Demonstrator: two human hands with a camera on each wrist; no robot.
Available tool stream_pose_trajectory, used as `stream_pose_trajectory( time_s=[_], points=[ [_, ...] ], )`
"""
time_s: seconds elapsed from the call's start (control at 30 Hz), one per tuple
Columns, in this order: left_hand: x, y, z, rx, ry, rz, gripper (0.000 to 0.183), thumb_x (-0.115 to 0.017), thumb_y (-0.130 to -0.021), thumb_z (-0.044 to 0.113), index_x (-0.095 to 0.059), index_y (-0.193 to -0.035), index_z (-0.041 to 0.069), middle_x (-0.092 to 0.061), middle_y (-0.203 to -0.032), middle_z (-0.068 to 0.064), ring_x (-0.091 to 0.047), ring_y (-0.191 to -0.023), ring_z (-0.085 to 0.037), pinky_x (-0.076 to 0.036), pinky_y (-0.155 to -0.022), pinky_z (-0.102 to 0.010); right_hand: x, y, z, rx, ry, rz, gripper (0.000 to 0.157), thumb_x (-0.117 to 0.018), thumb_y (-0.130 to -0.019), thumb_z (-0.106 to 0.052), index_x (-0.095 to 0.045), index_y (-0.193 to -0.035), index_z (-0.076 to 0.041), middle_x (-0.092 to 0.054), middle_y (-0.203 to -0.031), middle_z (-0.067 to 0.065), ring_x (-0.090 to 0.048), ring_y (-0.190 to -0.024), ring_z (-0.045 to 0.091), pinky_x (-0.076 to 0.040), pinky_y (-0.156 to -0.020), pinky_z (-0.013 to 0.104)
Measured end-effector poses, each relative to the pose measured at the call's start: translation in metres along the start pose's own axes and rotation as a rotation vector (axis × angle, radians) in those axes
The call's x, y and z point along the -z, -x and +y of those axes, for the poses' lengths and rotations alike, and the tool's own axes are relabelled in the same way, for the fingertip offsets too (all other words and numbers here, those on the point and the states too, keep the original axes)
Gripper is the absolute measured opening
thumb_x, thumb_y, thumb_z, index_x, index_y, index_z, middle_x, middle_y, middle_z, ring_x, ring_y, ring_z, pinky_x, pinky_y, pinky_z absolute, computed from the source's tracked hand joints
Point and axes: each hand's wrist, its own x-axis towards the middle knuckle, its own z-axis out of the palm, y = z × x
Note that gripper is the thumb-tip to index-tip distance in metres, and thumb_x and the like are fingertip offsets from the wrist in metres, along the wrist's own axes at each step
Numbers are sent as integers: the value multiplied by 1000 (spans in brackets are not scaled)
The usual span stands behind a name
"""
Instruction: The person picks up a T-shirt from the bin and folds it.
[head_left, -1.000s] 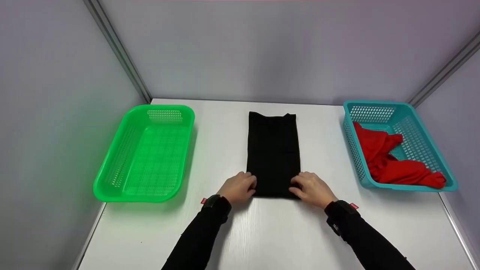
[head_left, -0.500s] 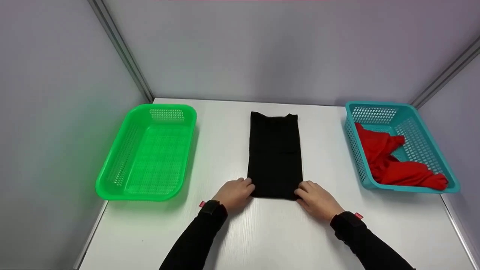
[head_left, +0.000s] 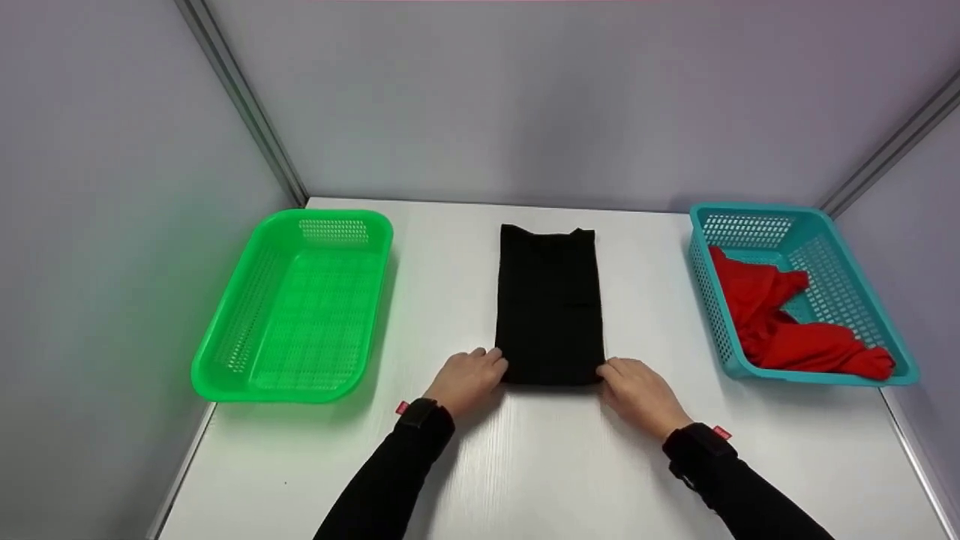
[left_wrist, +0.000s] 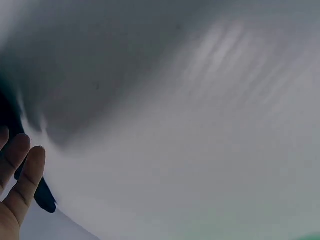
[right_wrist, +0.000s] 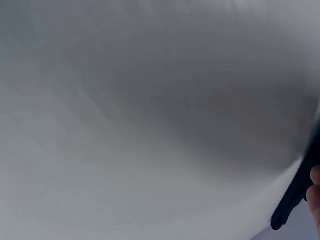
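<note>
A black shirt (head_left: pixel 550 300), folded into a long narrow rectangle, lies in the middle of the head view with its curved neckline edge at the far end. Its near left corner is pinched by my left hand (head_left: pixel 466 382), and my right hand (head_left: pixel 641 394) pinches the near right corner. The near edge looks slightly raised, with a shadow under it. In the left wrist view, fingers (left_wrist: pixel 27 180) lie by the dark shirt edge (left_wrist: pixel 45 197). Only a bit of fingertips (right_wrist: pixel 313 200) and the shirt edge (right_wrist: pixel 292 195) show in the right wrist view. Both thumbs are mostly hidden.
On the left of the white table (head_left: pixel 487 480) stands a bright green basket (head_left: pixel 367 352) with nothing seen inside. A teal basket (head_left: pixel 862 285) at the right holds a crumpled red cloth (head_left: pixel 810 345). Grey panels (head_left: pixel 555 105) border the table behind and at both sides.
Both hands first slid nearer along the shirt's sides to its near corners. Now they have moved slightly away from me, and the near edge has lifted a little with them.
</note>
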Motion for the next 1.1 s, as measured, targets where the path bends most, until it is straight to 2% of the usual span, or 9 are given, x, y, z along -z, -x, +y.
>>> stream_pose_trajectory(
  time_s=[0.17,0.3,0.43,0.6,0.67,0.73,0.87,0.97,1.1],
  points=[
    [25,-10,-9,96,180,99,15,-79,-84,10,-66,-91,11,-63,-90,0,-61,-75,-17,-52,-61,-28,20,-13,7,-67,-60,92,29,-81,-77,8,-67,-99,-4,-68,-92,4,-69,-82,23,-59,-71,35],
    [48,-18,-17,132,299,160,14,-77,-83,7,-66,-92,10,-65,-91,0,-61,-78,-18,-52,-66,-30,37,-25,11,-94,-105,148,29,-79,-79,11,-66,-100,-3,-68,-94,6,-68,-83,22,-57,-71,33],
    [70,-26,-23,183,452,170,14,-76,-84,6,-67,-93,10,-69,-92,-1,-63,-82,-19,-54,-71,-33,53,-35,14,-144,-185,189,29,-76,-80,14,-67,-104,0,-73,-100,10,-72,-90,25,-59,-80,29],
    [91,-32,-27,274,659,149,11,-71,-87,4,-68,-96,9,-74,-94,-3,-61,-81,-18,-53,-73,-35,70,-45,14,-286,-368,203,26,-72,-85,14,-69,-108,2,-79,-105,13,-76,-96,30,-48,-95,7],
    [96,-34,-28,299,724,152,10,-69,-88,4,-67,-96,9,-74,-93,-3,-59,-79,-16,-52,-74,-34,76,-49,14,-352,-441,207,23,-71,-87,14,-68,-107,2,-79,-101,13,-78,-94,24,-44,-93,2],
    [101,-35,-29,323,800,149,7,-67,-90,5,-67,-96,8,-73,-92,-2,-61,-81,-16,-52,-78,-33,81,-52,14,-405,-520,211,19,-69,-89,14,-68,-104,2,-78,-96,12,-76,-90,13,-46,-90,3],
    [107,-36,-32,371,990,113,5,-63,-92,7,-66,-96,9,-72,-88,0,-66,-84,-15,-55,-81,-32,93,-57,10,-539,-685,149,15,-65,-94,13,-68,-104,2,-75,-88,10,-65,-78,-2,-50,-72,9],
    [110,-35,-35,404,1100,57,7,-62,-92,7,-65,-97,10,-69,-84,2,-64,-78,-11,-54,-75,-29,100,-58,7,-650,-839,45,13,-62,-98,10,-66,-108,3,-74,-90,11,-65,-73,3,-55,-66,16],
    [109,-36,-36,467,1211,-37,8,-60,-89,7,-62,-96,9,-64,-80,2,-67,-70,-13,-59,-69,-30,99,-58,8,-746,-980,-77,12,-59,-102,3,-63,-113,4,-70,-94,12,-69,-74,10,-62,-66,28]
  ],
)
